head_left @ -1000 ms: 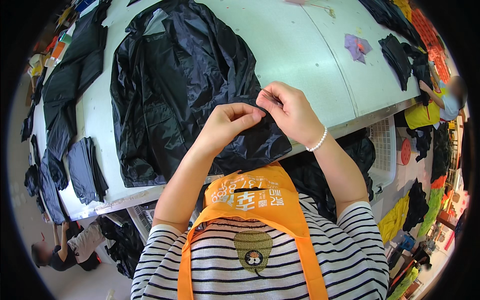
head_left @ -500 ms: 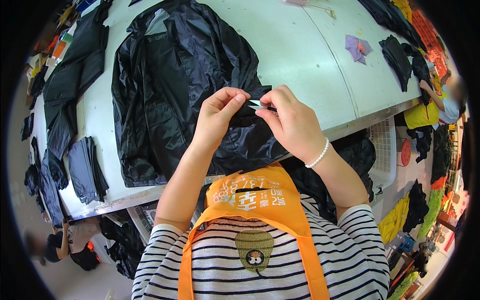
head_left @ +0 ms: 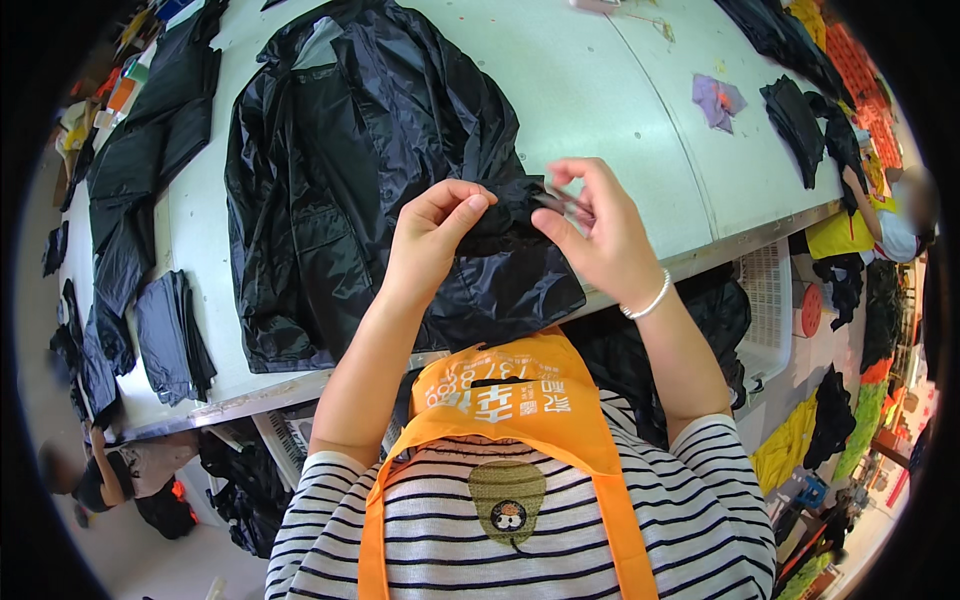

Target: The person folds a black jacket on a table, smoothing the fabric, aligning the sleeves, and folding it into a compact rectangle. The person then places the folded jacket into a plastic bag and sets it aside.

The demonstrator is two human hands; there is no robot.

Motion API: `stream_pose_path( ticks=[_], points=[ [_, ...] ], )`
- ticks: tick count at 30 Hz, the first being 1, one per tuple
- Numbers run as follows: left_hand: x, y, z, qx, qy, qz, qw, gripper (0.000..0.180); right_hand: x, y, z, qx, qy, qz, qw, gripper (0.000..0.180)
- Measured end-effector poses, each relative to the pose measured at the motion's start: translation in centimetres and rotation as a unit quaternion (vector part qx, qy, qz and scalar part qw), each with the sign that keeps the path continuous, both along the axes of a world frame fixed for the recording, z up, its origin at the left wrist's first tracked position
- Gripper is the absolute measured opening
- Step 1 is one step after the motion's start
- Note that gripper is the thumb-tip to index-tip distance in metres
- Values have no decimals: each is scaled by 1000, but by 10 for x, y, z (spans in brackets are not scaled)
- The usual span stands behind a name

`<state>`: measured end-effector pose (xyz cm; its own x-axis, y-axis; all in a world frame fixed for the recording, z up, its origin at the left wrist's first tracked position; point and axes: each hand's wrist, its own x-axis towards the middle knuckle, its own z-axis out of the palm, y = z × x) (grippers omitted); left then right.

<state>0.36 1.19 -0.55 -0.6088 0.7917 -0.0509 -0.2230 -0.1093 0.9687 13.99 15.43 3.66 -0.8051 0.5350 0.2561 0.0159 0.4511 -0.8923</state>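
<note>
A shiny black jacket (head_left: pixel 335 190) lies spread with its front open on the pale table, its collar at the far side. My left hand (head_left: pixel 430 235) is closed, thumb and forefinger pinching black fabric of the jacket by a sleeve end; whether a thread is also between them is too small to see. Just right of that fabric, my right hand (head_left: pixel 612 240) holds a small pair of metal thread snips (head_left: pixel 566 203), smeared by motion. The blades point toward the sleeve and sit apart from my left fingertips.
Black trousers (head_left: pixel 155 130) and a folded dark garment (head_left: pixel 172 335) lie to the left on the table (head_left: pixel 590 110). A lilac cloth (head_left: pixel 716 101) lies at the right. Beneath the table's front edge stands a white plastic crate (head_left: pixel 765 300). Other people are at both sides.
My right hand has drawn right, taking the snips away from my left fingertips. My left hand stays nearly in place. The jacket's lower right corner has shifted slightly right.
</note>
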Motion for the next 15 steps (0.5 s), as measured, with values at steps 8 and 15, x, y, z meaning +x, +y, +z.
stream_pose_path(
  ticks=[8, 15],
  points=[
    [7, -42, 7, -55, 452, 64, 888, 5, 14, 14, -66, 9, -29, 98, 995, 24],
    [63, -235, -41, -644, 365, -310, 596, 32, 30, -4, -80, 134, 45, 78, 987, 41]
  ],
)
